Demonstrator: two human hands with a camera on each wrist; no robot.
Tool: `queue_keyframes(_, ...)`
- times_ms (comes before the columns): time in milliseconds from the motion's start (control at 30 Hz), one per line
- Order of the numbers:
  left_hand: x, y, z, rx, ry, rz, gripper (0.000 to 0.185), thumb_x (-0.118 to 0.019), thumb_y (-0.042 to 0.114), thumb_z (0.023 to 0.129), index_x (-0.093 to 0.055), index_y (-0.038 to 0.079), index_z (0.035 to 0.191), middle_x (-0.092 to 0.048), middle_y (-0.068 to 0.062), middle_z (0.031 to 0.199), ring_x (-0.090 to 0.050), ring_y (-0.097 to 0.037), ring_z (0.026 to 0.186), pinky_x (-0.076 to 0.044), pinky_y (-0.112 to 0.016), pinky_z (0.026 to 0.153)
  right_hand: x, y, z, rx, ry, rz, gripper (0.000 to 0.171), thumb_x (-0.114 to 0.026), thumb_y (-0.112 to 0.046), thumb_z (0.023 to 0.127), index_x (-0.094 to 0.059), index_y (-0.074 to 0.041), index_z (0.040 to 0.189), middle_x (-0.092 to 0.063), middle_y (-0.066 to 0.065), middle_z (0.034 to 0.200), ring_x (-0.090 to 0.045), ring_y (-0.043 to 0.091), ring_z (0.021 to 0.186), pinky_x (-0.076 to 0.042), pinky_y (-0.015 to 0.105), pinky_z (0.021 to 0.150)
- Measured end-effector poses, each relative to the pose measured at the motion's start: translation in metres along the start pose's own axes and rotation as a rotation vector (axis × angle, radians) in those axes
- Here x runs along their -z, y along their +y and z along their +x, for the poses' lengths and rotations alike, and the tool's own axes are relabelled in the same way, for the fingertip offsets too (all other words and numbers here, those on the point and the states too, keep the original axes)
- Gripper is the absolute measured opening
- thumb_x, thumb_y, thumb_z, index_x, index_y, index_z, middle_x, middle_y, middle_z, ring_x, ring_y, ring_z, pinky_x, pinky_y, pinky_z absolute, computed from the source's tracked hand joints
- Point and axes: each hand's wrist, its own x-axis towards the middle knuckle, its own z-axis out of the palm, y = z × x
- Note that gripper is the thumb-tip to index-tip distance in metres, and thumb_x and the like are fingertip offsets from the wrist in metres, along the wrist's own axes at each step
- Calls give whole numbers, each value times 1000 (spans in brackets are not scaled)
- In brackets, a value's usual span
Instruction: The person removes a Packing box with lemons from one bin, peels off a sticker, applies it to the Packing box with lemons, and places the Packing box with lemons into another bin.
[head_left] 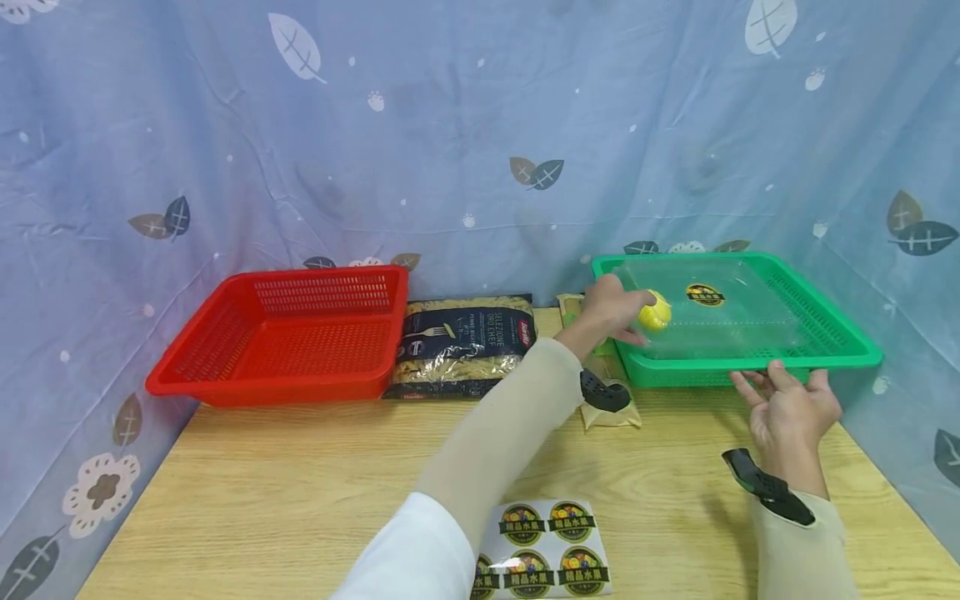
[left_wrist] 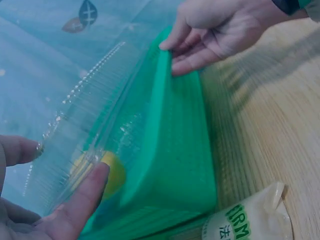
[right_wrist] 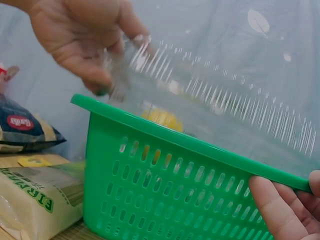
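1. Between the fingers of the left hand (head_left: pixel 611 310) sits the near-left corner of a clear ribbed plastic clamshell box (head_left: pixel 712 310); thumb and fingertips are curled round its edge and pinch it, as the left wrist view shows closely.
2. Just past those fingers, inside the box, lies a small round yellow fruit-like object (head_left: pixel 656 314). Whether the lid is fully closed over it cannot be told.
3. The box itself rests in the green perforated plastic basket (head_left: pixel 840 354), with a round dark label (head_left: pixel 705 294) on top, farther from the left fingers and toward the back.
4. The right hand (head_left: pixel 787 410) is at the basket's near rim: its fingers are nearly straight and lie against the rim, the thumb below, steadying rather than clutching.
5. Judging by this, the box already holds the yellow object, wears one label and is in the green basket; what seems left is settling or letting go of it.
6. Beneath the left wrist lies a pale food packet with green print (right_wrist: pixel 35 205), touching the green basket's left wall.
7. Well left of both hands are a dark bag of pasta (head_left: pixel 461 346) and a red perforated plastic basket (head_left: pixel 288 342), the two side by side.
8. Close to the person, behind both hands, a sheet of round fruit stickers (head_left: pixel 543 550) lies on the wooden tabletop (head_left: pixel 300 492).
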Motion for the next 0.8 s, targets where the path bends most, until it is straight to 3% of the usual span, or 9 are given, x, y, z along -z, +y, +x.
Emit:
queue_keyframes(133, -8, -4, 4, 4, 35, 44, 32, -75, 27, 92, -60, 9, 114, -64, -11, 112, -67, -23, 47, -57, -30, 49, 0, -2, 0, 2, 12, -20, 87, -50, -4, 103, 4, -48, 154, 13, -14, 164, -55, 25, 80, -57, 40, 91)
queue_keyframes(233, -12, -7, 4, -11, 64, 101, 25, -75, 31, 93, -62, 10, 95, -65, -6, 83, -66, -20, 45, -56, -28, 49, 0, -1, 0, 2, 8, -25, 87, -51, -5, 103, 4, -48, 155, 11, -13, 165, -56, 25, 82, -57, 40, 92)
queue_keyframes(333, -12, -11, 4, -45, 81, 179, 38, -73, 36, 93, -53, 13, 70, -57, -3, 58, -65, -17, 43, -56, -26, 55, 1, 2, -1, -1, -11, -39, 88, -51, -6, 103, 7, -48, 155, 12, -13, 165, -57, 24, 86, -55, 40, 94)
queue_keyframes(433, -13, -16, 4, -80, 88, 276, 55, -72, 42, 94, -39, 16, 57, -50, -3, 44, -63, -14, 41, -55, -25, 65, 2, 4, -3, -5, -28, -51, 89, -49, -6, 103, 10, -47, 154, 16, -14, 164, -59, 22, 87, -53, 40, 98)
queue_keyframes(533, -16, -19, 5, -109, 92, 368, 57, -68, 43, 96, -41, 16, 54, -50, -3, 43, -64, -14, 43, -55, -27, 73, 1, 3, -5, -2, -33, -54, 89, -49, -7, 104, 12, -46, 154, 20, -15, 163, -61, 21, 87, -52, 39, 99)
queue_keyframes(667, -17, -21, 6, -130, 91, 433, 51, -63, 35, 100, -44, 15, 57, -44, 0, 42, -66, -18, 48, -51, -31, 56, 0, 0, -5, 12, -40, -57, 88, -49, -7, 104, 12, -46, 154, 22, -12, 163, -60, 21, 86, -51, 40, 99)
queue_keyframes(800, -16, -24, 8, -135, 79, 434, 49, -59, 29, 100, -42, 16, 57, -37, 1, 44, -52, -19, 40, -38, -31, 40, 0, -4, -5, 14, -22, -56, 88, -50, -6, 103, 9, -46, 155, 18, -9, 165, -59, 22, 85, -52, 40, 98)
